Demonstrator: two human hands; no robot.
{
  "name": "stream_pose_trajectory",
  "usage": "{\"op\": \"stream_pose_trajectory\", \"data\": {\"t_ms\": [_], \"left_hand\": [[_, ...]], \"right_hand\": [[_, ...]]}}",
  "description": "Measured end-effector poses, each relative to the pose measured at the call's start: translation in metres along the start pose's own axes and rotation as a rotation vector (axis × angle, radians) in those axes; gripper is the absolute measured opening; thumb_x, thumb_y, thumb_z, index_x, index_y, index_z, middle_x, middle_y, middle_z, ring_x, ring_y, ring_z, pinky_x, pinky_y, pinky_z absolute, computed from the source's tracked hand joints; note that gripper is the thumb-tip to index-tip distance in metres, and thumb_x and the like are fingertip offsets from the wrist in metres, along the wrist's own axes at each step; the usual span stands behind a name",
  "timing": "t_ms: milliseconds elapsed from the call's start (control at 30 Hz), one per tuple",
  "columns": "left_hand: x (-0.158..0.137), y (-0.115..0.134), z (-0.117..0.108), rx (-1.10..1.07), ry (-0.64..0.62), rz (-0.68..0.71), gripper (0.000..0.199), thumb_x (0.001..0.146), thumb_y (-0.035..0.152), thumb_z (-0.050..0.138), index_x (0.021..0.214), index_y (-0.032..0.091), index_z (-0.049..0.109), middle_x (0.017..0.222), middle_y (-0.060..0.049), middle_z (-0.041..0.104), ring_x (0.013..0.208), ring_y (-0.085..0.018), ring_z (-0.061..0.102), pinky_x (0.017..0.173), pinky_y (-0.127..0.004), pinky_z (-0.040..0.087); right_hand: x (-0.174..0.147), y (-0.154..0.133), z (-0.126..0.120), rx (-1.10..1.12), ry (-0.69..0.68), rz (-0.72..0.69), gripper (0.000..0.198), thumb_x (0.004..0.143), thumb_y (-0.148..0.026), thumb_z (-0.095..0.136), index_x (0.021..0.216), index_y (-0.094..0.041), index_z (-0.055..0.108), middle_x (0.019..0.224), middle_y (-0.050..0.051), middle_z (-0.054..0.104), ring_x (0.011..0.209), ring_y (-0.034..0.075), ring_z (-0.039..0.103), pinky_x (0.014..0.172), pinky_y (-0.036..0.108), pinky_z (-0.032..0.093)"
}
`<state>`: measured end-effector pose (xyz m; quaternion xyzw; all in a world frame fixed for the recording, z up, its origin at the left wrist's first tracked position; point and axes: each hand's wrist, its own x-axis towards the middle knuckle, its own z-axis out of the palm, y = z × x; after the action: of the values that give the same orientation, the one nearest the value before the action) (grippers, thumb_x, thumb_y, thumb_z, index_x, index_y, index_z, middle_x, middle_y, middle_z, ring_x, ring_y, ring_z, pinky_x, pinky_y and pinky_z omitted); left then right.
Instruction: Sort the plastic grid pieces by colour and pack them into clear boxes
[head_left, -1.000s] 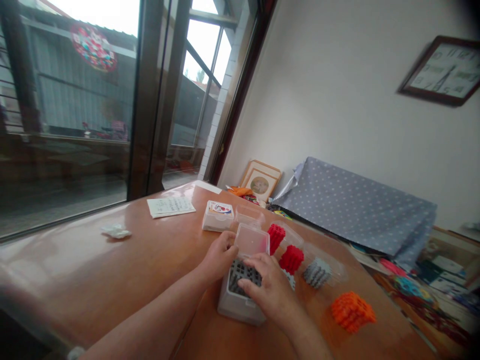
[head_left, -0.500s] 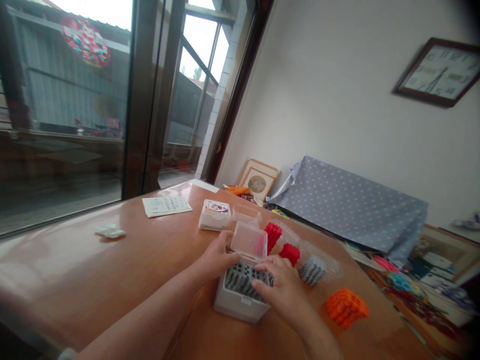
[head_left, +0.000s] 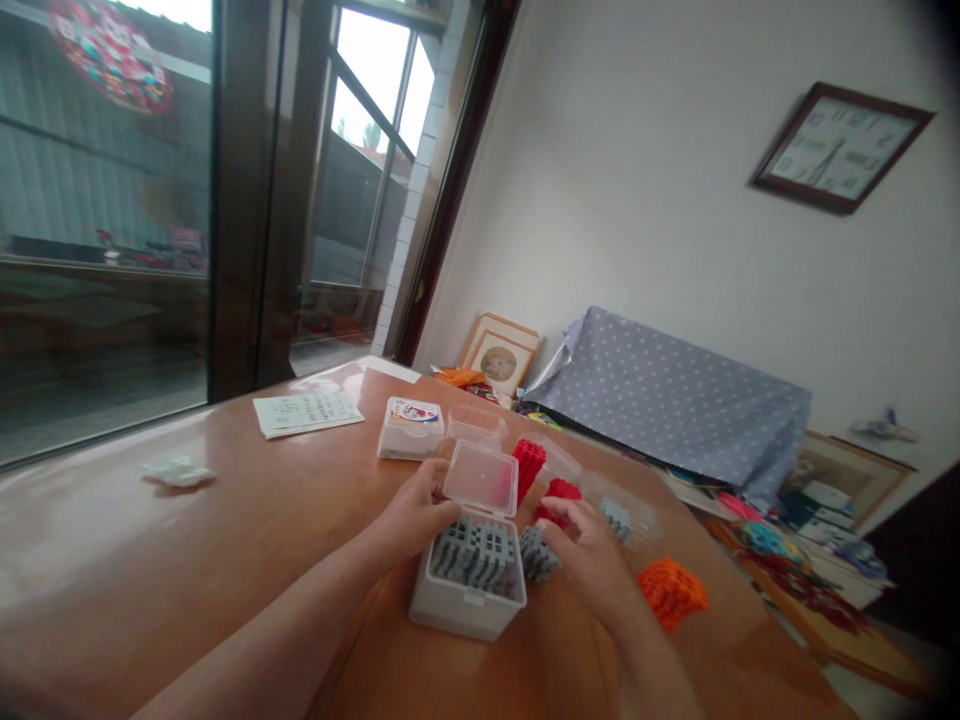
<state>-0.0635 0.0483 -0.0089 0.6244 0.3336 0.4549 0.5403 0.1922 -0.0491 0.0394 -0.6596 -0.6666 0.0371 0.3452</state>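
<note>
Dark-framed glass doors (head_left: 244,200) fill the left of the room, and a pale wall (head_left: 630,190) with a square, dark-rimmed clock (head_left: 836,150) takes up the right. On the glossy brown tabletop (head_left: 277,540), an open translucent box (head_left: 459,612) stands between the two hands, packed with grey lattice pieces (head_left: 472,555); its clear lid (head_left: 480,478) is tipped back on the far side. The left hand (head_left: 412,510) is at the box's far left corner, thumb and fingers curled by the lid's edge; whether they grip it cannot be told. The right hand (head_left: 589,545) is to the right of the box, with thumb and forefinger parted and nothing seen between them. A grey lattice block (head_left: 537,558) sits just beside the box, near those fingertips. Past the hand are two red blocks (head_left: 529,468), another grey block (head_left: 616,517) and, nearer, an orange block (head_left: 673,592). A closed box with a printed label (head_left: 411,430), a sheet of written paper (head_left: 309,412) and a crumpled white scrap (head_left: 178,472) lie farther left. Behind the tabletop hangs a dotted grey-blue cloth (head_left: 675,400), beside a framed picture (head_left: 499,360).
</note>
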Motion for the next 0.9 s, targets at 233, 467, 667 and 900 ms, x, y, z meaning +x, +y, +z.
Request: {"op": "stream_pose_trajectory", "data": {"t_ms": [233,467,667,900], "left_hand": [[0.0,0.003,0.0,-0.017,0.008,0.005,0.049,0.073,0.017,0.063,0.121,0.017,0.054,0.096,-0.005,0.074,0.083,-0.022,0.071,0.071,-0.031,0.054],[-0.001,0.011,0.003,-0.06,-0.002,-0.004,0.045,0.074,0.016,0.063,0.118,0.016,0.053,0.099,-0.006,0.073,0.087,-0.023,0.072,0.074,-0.033,0.055],[0.0,0.008,0.002,-0.058,-0.007,-0.014,0.047,0.077,0.018,0.064,0.122,0.016,0.051,0.1,-0.007,0.073,0.085,-0.023,0.072,0.073,-0.033,0.055],[0.001,0.007,0.001,-0.045,-0.014,-0.03,0.048,0.076,0.019,0.066,0.121,0.016,0.052,0.098,-0.005,0.073,0.086,-0.024,0.072,0.073,-0.032,0.055]], "right_hand": [[-0.013,0.048,-0.002,-0.048,-0.058,0.105,0.055,0.081,-0.047,0.067,0.128,-0.017,0.067,0.124,0.013,0.066,0.118,0.03,0.06,0.103,0.044,0.043],[-0.021,0.063,0.009,-0.027,-0.153,0.159,0.064,0.078,-0.046,0.073,0.132,-0.014,0.064,0.125,0.015,0.064,0.12,0.031,0.059,0.104,0.044,0.043],[-0.02,0.071,0.014,0.027,-0.156,0.161,0.061,0.076,-0.043,0.075,0.131,-0.017,0.066,0.12,0.013,0.066,0.115,0.03,0.061,0.101,0.042,0.045],[-0.019,0.075,0.018,0.065,-0.145,0.188,0.061,0.074,-0.042,0.075,0.129,-0.018,0.067,0.119,0.012,0.066,0.112,0.029,0.063,0.097,0.039,0.046]]}}
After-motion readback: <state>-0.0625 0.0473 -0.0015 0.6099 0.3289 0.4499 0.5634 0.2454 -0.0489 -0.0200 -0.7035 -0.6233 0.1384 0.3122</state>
